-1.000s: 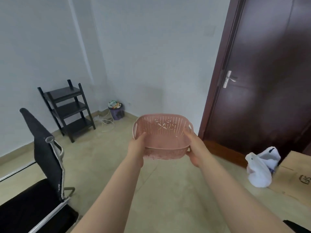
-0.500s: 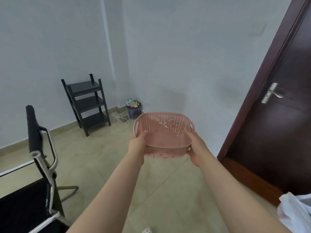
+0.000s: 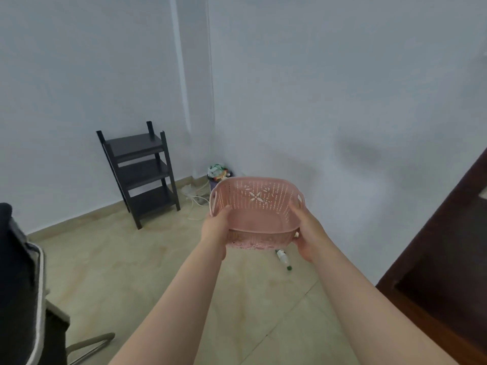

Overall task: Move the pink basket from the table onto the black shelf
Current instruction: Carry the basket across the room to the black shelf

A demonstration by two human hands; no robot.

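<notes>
- The pink basket (image 3: 257, 212) was held in the air in front of the person, over the floor and a little right of the picture's centre, its open top tipped toward the camera so the perforated far wall with a flower cut-out showed.
- The left hand (image 3: 215, 229) gripped the basket's near left corner at about 8 o'clock of it, thumb over the rim and inside, the other fingers hidden under the wall.
- The right hand (image 3: 309, 233) clasped the near right corner at about 4 o'clock, thumb lying along the inside of the rim, fingers curled beneath.
- Both hands were closed on the basket, and nothing else bore it.
- The black shelf (image 3: 139, 171), with three bare tiers, stood against the wall at about 10 o'clock from the basket, well apart from it.
- A small bin (image 3: 218, 175) full of rubbish sat in the corner of the room, just beyond the basket's far left rim at 11 o'clock.
- White cables (image 3: 193, 197) lay on the floor between shelf and bin.
- A bottle (image 3: 283, 258) lay on the floor at 5 o'clock, below the basket.
- A black chair (image 3: 23, 280) filled the lower left edge at 8 o'clock.
- A dark door (image 3: 448, 259) stood at 4 o'clock.
</notes>
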